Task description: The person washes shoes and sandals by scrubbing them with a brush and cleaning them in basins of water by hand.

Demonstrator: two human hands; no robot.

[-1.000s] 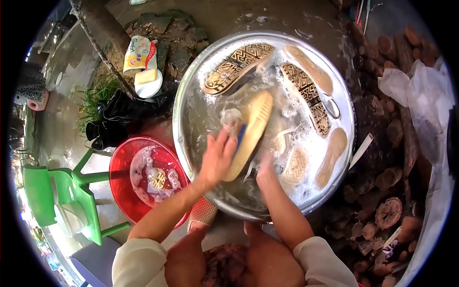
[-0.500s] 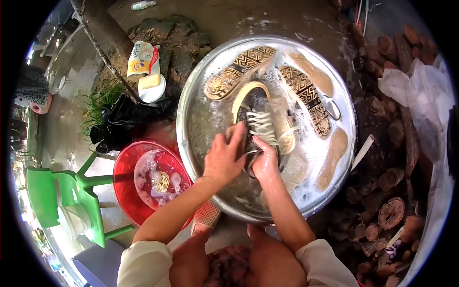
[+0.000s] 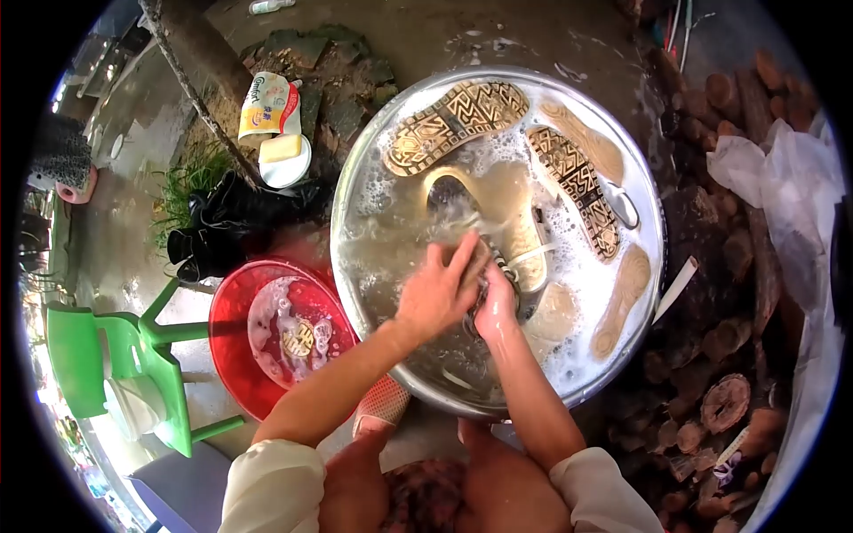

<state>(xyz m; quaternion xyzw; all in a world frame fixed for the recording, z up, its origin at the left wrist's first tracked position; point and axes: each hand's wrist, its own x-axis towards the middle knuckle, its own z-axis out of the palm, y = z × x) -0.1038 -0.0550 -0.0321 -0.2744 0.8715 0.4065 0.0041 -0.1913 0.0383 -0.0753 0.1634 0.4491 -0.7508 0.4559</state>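
Note:
A dark lace-up shoe with a pale toe rim [image 3: 455, 182] lies partly under murky water in a wide metal basin [image 3: 339, 258]. My right hand [image 3: 498, 302] is closed round the shoe by its laces. My left hand [image 3: 435, 289] presses against the same shoe, its fingers bent over a brown block that looks like a scrubbing brush [image 3: 477, 264], mostly hidden. Two patterned shoe soles [image 3: 458, 126] [image 3: 576, 191] face up in the suds. Tan insoles [image 3: 619, 302] float at the right, and another pale shoe piece [image 3: 530, 253] lies beside my right hand.
A red basin [image 3: 227, 355] with soapy water stands at the left, near a green plastic chair [image 3: 75, 364]. Black boots [image 3: 227, 218], yellow soap [image 3: 280, 147] on a white dish and a Comfort packet [image 3: 269, 105] lie behind it. Stacked firewood [image 3: 724, 400] borders the right.
My left hand has moved right and slightly down, closer to my right hand. The held shoe sits lower in the water, and its white laces are now mostly covered.

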